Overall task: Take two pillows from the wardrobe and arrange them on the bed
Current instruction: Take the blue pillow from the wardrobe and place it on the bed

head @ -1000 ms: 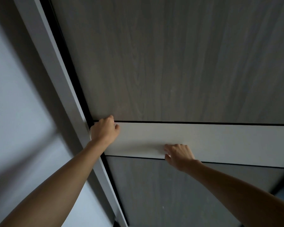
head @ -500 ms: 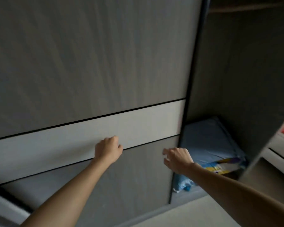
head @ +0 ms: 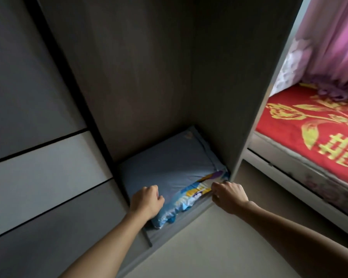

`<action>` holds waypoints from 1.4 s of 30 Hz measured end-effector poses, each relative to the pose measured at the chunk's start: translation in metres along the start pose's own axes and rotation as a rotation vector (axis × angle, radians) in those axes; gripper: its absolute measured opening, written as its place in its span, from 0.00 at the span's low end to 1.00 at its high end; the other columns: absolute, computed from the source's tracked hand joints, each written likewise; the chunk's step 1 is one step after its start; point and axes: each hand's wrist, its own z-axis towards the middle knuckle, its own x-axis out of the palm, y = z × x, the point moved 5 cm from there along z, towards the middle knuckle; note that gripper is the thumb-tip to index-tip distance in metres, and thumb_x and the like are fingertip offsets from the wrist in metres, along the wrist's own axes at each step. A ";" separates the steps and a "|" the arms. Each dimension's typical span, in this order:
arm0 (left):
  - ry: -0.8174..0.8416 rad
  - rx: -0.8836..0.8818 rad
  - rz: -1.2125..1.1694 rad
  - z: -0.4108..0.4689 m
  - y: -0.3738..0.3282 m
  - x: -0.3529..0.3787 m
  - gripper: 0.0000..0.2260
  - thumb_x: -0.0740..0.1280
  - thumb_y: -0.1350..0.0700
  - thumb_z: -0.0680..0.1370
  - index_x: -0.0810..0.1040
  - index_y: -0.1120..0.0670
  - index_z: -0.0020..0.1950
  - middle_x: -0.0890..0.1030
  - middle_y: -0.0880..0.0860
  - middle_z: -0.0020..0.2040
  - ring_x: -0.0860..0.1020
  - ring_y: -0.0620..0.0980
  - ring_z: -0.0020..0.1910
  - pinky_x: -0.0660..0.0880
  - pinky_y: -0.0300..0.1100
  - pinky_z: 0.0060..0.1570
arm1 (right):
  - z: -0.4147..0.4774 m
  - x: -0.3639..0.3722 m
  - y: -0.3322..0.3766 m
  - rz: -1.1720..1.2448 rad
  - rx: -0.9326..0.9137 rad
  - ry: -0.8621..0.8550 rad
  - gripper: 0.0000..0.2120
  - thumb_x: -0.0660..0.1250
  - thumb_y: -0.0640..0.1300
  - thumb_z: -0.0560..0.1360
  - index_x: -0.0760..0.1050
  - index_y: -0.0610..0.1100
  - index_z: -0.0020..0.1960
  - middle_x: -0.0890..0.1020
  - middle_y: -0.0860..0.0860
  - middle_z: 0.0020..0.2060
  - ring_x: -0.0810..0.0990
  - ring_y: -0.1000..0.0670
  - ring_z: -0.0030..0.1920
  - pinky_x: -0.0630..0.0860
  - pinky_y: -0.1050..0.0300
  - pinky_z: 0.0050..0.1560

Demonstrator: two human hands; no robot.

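The wardrobe (head: 149, 77) stands open, a dark empty compartment. On its bottom lies a plain blue pillow (head: 169, 169). Patterned blue, yellow and white fabric (head: 193, 194) shows along the pillow's front edge; whether that is a second pillow I cannot tell. My left hand (head: 146, 201) rests with curled fingers on the pillow's front left corner. My right hand (head: 228, 194) has its curled fingertips at the patterned edge by the front right corner. Whether either hand grips the fabric is hidden. The bed (head: 309, 133), with a red and gold cover, is at the right.
The sliding door (head: 38, 157), grey with a white band, is pushed to the left. The wardrobe's side panel (head: 265, 97) separates the compartment from the bed. Pink curtains (head: 333, 37) hang behind the bed. Pale floor (head: 209, 247) lies below my arms.
The door has slid left and the compartment is now fully exposed. Both hands have left the door and dropped onto the pillow's front edge. My view has turned right and down.
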 end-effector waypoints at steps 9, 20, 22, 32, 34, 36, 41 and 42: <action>0.201 -0.042 0.006 0.140 -0.021 0.088 0.09 0.62 0.48 0.72 0.74 0.52 0.41 0.83 0.54 0.48 0.80 0.58 0.48 0.75 0.44 0.45 | 0.099 0.066 -0.071 0.020 0.108 0.136 0.16 0.62 0.52 0.72 0.72 0.51 0.59 0.83 0.46 0.49 0.80 0.39 0.49 0.70 0.54 0.39; 0.492 -0.329 -0.124 0.235 0.005 0.207 0.09 0.64 0.48 0.72 0.77 0.53 0.42 0.83 0.57 0.50 0.80 0.58 0.51 0.77 0.50 0.53 | 0.229 0.179 -0.110 0.152 0.218 0.377 0.17 0.64 0.51 0.72 0.72 0.50 0.61 0.82 0.48 0.55 0.80 0.43 0.54 0.74 0.54 0.48; 0.481 -0.373 -0.123 0.248 0.014 0.225 0.09 0.65 0.49 0.72 0.78 0.54 0.43 0.83 0.57 0.50 0.80 0.58 0.51 0.77 0.48 0.52 | 0.258 0.201 -0.109 0.130 0.156 0.390 0.18 0.64 0.51 0.72 0.72 0.49 0.61 0.82 0.47 0.56 0.80 0.42 0.54 0.74 0.53 0.47; 0.337 -0.431 -0.080 0.313 0.053 0.318 0.10 0.66 0.54 0.73 0.76 0.54 0.53 0.76 0.58 0.57 0.74 0.59 0.57 0.73 0.49 0.50 | 0.388 0.329 -0.077 0.006 -0.230 0.408 0.32 0.70 0.47 0.69 0.63 0.46 0.70 0.66 0.41 0.70 0.63 0.40 0.69 0.68 0.46 0.60; 0.273 -0.359 -0.002 0.328 0.052 0.342 0.20 0.67 0.52 0.73 0.71 0.53 0.64 0.70 0.58 0.66 0.69 0.59 0.64 0.71 0.51 0.58 | 0.394 0.360 -0.073 -0.054 -0.313 0.402 0.42 0.73 0.46 0.66 0.56 0.47 0.75 0.56 0.39 0.75 0.53 0.39 0.75 0.60 0.43 0.69; 0.229 -0.327 0.030 0.337 0.050 0.367 0.31 0.69 0.50 0.72 0.62 0.50 0.73 0.62 0.60 0.73 0.64 0.60 0.69 0.67 0.51 0.63 | 0.395 0.387 -0.074 -0.071 -0.356 0.310 0.48 0.75 0.41 0.61 0.55 0.47 0.76 0.55 0.36 0.75 0.51 0.35 0.75 0.55 0.36 0.71; 0.223 -0.346 0.044 0.336 0.049 0.416 0.46 0.72 0.49 0.69 0.46 0.50 0.77 0.47 0.64 0.77 0.51 0.62 0.76 0.60 0.53 0.71 | 0.410 0.428 -0.082 -0.126 -0.490 0.092 0.30 0.55 0.36 0.72 0.60 0.44 0.74 0.62 0.33 0.72 0.59 0.31 0.72 0.62 0.27 0.65; 0.217 -0.339 0.044 0.334 0.049 0.418 0.46 0.72 0.50 0.69 0.45 0.50 0.77 0.45 0.64 0.77 0.50 0.62 0.76 0.59 0.53 0.72 | 0.415 0.431 -0.084 -0.132 -0.485 0.093 0.30 0.55 0.36 0.73 0.60 0.45 0.74 0.62 0.34 0.72 0.60 0.31 0.72 0.62 0.28 0.66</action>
